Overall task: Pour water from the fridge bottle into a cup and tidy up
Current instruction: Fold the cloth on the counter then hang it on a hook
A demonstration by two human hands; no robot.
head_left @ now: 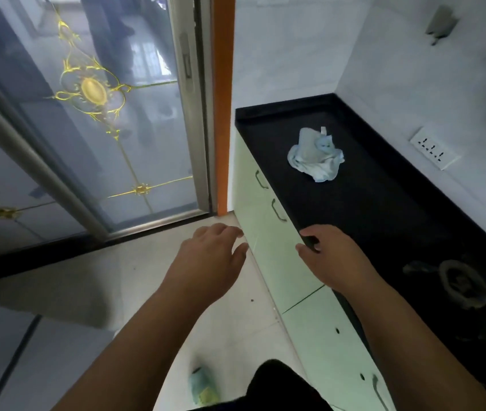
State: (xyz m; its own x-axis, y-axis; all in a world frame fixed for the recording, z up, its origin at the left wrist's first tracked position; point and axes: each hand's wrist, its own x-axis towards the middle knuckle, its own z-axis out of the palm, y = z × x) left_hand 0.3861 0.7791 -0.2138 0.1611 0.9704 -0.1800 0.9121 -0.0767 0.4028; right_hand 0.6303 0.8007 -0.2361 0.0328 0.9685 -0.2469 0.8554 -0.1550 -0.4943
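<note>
A: Item one, far left?

B: Sliding glass door (93, 114), frosted, gold ornament. Not my concern.

A: Item two?

B: My left hand (209, 259), out over the floor tiles, just off the counter's front edge. Fingers loosely spread, palm down, holding nothing.

A: Item three?

B: My right hand (332, 259), at the front edge of the black countertop (384, 209). Fingertips curl slightly at that edge; whether they touch it I cannot tell. Nothing held.

A: On the countertop?

B: One light blue cloth (314, 155), crumpled, toward the far left corner, well apart from both hands. A greyish ring-shaped smear or stain near the right front. Wall socket (434, 151) above the back edge.

A: Bottle, cup, fridge?

B: None in view. Where they stand I cannot tell.

A: Handling, then?

B: Judgement only. A chilled bottle would likely be damp and slippery, heavy if full: grip round the middle of the body, other hand under the base or on the cap. A cup, light and easily tipped: steady it by the side. The cloth is soft and limp; pinch a bunched fold to wipe.
</note>
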